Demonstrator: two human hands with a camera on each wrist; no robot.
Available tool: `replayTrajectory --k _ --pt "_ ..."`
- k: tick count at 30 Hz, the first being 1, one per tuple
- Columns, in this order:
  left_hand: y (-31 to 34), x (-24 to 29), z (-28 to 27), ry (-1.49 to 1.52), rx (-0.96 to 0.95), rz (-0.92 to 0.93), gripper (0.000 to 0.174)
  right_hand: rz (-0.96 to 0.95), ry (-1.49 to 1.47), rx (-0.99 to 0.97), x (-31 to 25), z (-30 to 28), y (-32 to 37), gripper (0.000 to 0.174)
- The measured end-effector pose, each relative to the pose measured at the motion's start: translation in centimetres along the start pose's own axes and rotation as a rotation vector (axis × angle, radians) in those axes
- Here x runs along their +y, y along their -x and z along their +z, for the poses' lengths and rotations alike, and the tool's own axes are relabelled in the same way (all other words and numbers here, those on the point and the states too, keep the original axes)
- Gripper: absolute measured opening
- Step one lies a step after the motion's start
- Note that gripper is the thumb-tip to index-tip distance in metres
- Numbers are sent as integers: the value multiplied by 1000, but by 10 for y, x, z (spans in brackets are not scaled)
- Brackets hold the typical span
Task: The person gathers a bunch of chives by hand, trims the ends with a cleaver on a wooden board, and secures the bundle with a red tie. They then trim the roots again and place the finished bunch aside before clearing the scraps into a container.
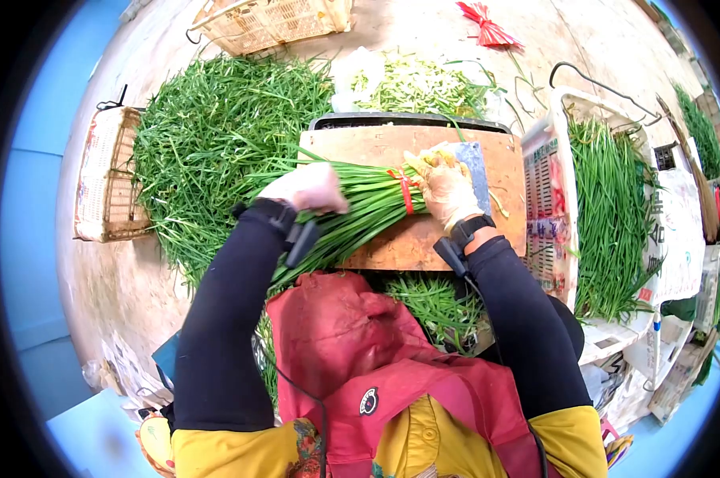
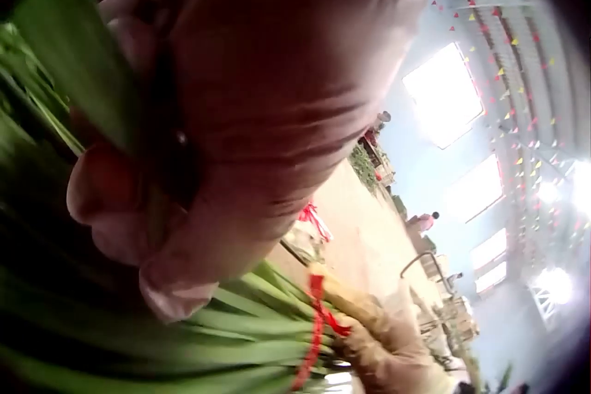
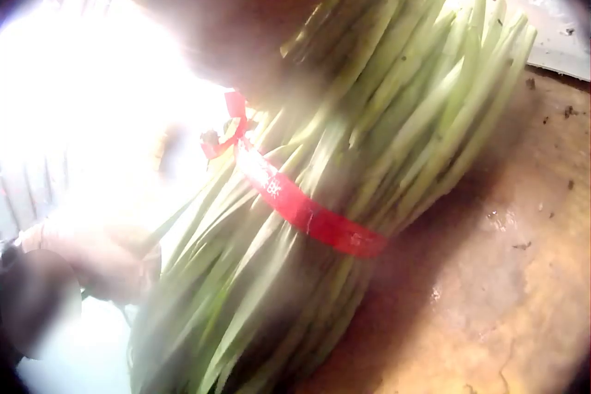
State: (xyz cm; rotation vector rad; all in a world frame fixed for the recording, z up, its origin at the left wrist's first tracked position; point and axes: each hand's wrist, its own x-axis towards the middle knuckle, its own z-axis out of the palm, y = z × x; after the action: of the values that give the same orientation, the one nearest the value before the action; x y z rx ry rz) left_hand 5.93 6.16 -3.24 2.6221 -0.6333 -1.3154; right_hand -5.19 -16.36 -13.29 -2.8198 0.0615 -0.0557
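Fingers [image 2: 115, 195] of left hand [image 1: 308, 190], gloved, curled tight round leafy half of chive bundle [image 1: 368, 203]. Right hand [image 1: 444, 187] clasps stem end, just past red band [image 1: 405, 191]. Bundle lies across chopping board [image 1: 408, 247], cleaver [image 1: 473, 163] just beside stem end. Judged: tying done, trimming unclear. Big loose heap [image 1: 209, 135] not yet bundled; crate [image 1: 545, 191] at right part-filled.

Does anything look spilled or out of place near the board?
Nothing serious. The left hand and right hand grip the tied bundle on the board; only a few loose stalks lie scattered on the floor near the red ties.
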Motion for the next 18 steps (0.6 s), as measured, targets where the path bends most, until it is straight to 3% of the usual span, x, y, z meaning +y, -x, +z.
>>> replayTrajectory --k 1,3,4,8,10,12,14,15,16,18 --pt "23 -3 -9 -118 -10 -36 28 -5 -3 4 1 0 1 48" --pt "15 -90 3 -334 30 -14 40 -39 -23 34 3 2 1 47" --pt "41 -101 -4 -202 44 -179 27 -11 -68 -82 2 -6 -1 48" --pt "129 -189 3 7 263 -413 35 -116 -17 2 7 -1 -4 48" --pt "167 -241 23 429 547 -267 31 -123 26 -37 4 -6 -6 51" --pt "205 -249 35 927 804 -175 19 -80 130 -103 -5 -17 -6 56" --pt "250 -272 41 1151 863 -85 16 -49 194 -12 -4 -13 -4 60" --pt "266 -273 51 1189 1001 -67 21 -43 166 15 -8 -21 -1 61" --pt "285 -275 61 1267 1018 -4 24 -35 141 39 -10 -26 2 61" --pt "310 -286 88 1353 1070 123 25 -221 -60 181 3 -26 7 56"
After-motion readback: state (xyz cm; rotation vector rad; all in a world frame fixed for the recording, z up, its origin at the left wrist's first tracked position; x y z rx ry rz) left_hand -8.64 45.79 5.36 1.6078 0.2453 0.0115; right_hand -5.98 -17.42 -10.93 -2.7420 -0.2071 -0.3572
